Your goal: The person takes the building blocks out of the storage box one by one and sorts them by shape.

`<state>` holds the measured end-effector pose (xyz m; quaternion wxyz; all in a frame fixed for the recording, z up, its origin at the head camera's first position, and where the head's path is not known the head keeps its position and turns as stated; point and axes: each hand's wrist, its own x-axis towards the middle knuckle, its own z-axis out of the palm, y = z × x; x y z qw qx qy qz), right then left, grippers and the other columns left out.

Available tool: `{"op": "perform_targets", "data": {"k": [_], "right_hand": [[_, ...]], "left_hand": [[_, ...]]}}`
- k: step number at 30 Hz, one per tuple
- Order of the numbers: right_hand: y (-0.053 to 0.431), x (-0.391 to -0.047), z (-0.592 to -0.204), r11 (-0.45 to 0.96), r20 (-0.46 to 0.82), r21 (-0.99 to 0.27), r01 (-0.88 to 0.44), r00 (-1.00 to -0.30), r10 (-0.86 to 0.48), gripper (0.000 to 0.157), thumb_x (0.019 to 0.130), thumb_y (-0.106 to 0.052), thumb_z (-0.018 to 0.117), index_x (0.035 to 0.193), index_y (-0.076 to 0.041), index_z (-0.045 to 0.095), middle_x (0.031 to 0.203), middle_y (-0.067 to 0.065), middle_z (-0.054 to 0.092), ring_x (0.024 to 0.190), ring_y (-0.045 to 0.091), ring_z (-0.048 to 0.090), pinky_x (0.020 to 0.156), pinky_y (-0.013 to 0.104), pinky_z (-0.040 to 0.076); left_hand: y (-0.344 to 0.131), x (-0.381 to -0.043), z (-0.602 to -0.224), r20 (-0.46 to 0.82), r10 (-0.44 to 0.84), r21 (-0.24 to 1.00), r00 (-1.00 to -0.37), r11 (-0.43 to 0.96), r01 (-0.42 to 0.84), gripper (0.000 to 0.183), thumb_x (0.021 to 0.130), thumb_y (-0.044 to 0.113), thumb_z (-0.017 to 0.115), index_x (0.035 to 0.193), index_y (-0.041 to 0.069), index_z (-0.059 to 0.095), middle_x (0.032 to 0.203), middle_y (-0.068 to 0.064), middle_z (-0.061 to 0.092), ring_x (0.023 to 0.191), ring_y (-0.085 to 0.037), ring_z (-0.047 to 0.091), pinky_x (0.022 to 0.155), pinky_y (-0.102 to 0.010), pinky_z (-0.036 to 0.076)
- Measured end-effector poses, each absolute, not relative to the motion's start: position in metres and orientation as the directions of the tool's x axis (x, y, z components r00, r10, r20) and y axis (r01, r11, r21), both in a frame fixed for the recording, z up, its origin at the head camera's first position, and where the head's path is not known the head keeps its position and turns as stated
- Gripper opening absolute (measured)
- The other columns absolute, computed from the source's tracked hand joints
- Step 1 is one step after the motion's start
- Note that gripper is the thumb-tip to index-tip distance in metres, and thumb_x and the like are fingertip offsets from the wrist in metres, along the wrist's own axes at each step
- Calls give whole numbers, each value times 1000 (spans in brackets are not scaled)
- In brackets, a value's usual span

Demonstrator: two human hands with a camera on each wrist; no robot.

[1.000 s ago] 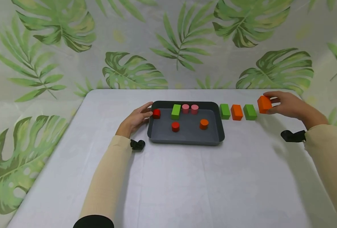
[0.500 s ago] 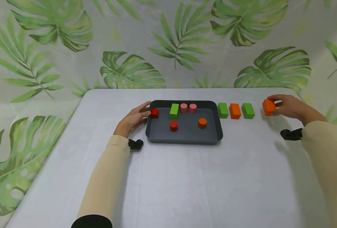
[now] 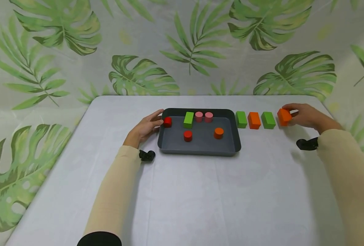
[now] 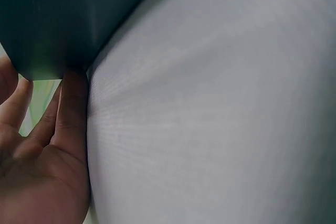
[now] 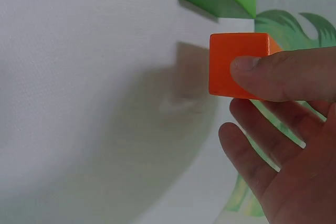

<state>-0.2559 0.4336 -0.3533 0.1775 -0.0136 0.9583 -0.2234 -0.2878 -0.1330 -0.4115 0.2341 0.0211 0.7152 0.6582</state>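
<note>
My right hand [image 3: 306, 118] pinches an orange block [image 3: 283, 117] between thumb and fingers. In the right wrist view the thumb lies across the orange block [image 5: 223, 66], and the block's shadow falls on the cloth beside it. Just left of it stands a green block [image 3: 268, 120]. My left hand [image 3: 144, 128] touches the left edge of a dark grey tray [image 3: 200, 146]. Its fingers look fairly straight against the tray wall [image 4: 58, 30] in the left wrist view. Close to that thumb, inside the tray, is a red piece [image 3: 168, 122].
Left of the near green block stand another orange block [image 3: 254, 120] and a green block [image 3: 241, 119], in a row. The tray holds a green block [image 3: 188, 120], two pink cylinders [image 3: 198, 117], a red cylinder [image 3: 187, 136] and an orange cylinder [image 3: 218, 133]. White cloth [image 3: 188, 194] covers the table.
The orange block in my right hand shifts right and down, then back left, ending close to the green block in the row. My left hand stays at the tray.
</note>
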Motion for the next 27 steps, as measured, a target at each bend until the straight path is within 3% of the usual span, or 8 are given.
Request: {"op": "perform_targets", "data": {"k": [27], "right_hand": [[435,-255,-374,884,-376,-455,103,-923,-86,75,90,-14,61,153,2,25,151,36,27,128,55,36,103,73,36]], "left_hand": [[-134,-287,-412,-301,332,953,-894,138,-269,62,103,12,53,157,31,29,165,-6,27,151,-25,30,126,-43,25]]}}
